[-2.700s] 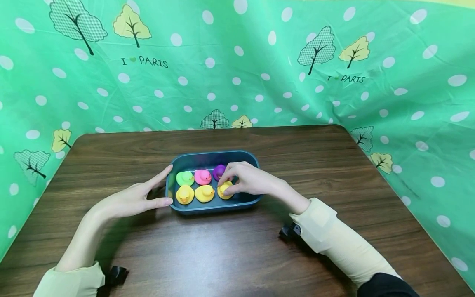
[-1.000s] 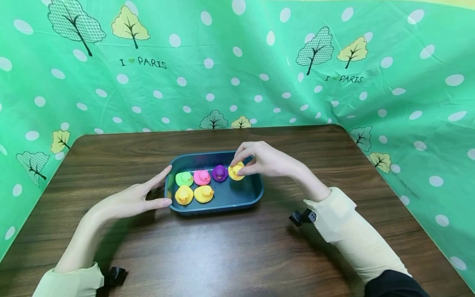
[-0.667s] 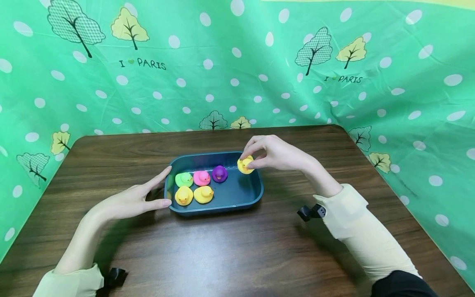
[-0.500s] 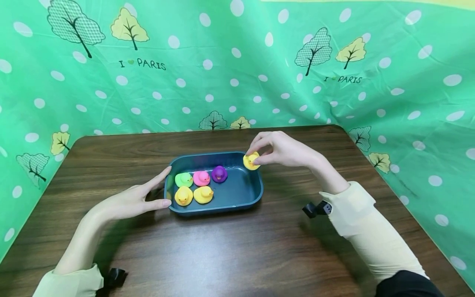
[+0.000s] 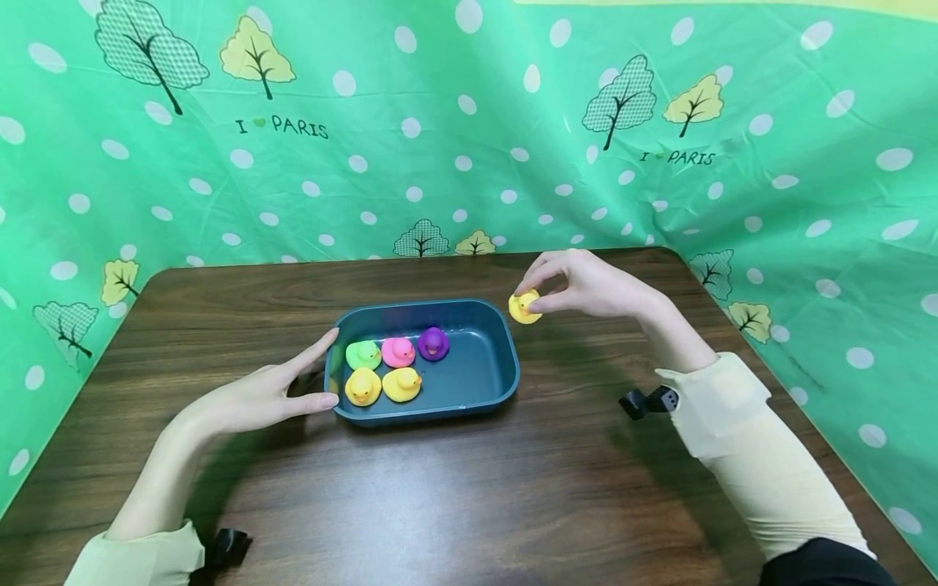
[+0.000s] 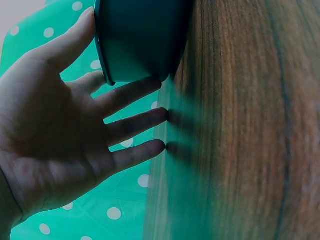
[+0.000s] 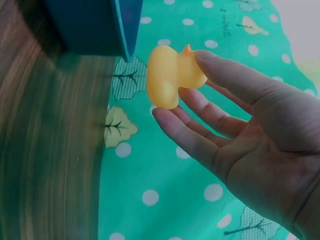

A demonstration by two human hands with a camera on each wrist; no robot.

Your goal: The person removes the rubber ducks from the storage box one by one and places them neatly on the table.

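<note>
My right hand point(image 5: 589, 283) pinches a yellow rubber duck point(image 5: 524, 307) between thumb and fingers, past the right end of a dark blue tray point(image 5: 476, 382). The right wrist view shows the same rubber duck point(image 7: 165, 77) held off the table. My left hand point(image 5: 267, 395) touches the tray's left end, its fingers spread and straight; in the left wrist view the thumb and fingertips meet the tray wall point(image 6: 140, 45). Inside the tray sit a green duck point(image 5: 363, 354), a pink duck point(image 5: 398, 352), a purple duck point(image 5: 433, 344) and two yellow ducks point(image 5: 402, 384) at the front left.
The tray stands on a dark brown wooden table point(image 5: 440, 505). A green curtain point(image 5: 469, 122) with white dots and printed trees hangs behind and at the sides. Small black devices point(image 5: 648, 402) are strapped at both wrists.
My right hand has lifted a yellow duck from the tray's front right and carried it up and right, over the rim and outside. The left hand has stayed at the tray's left end.
</note>
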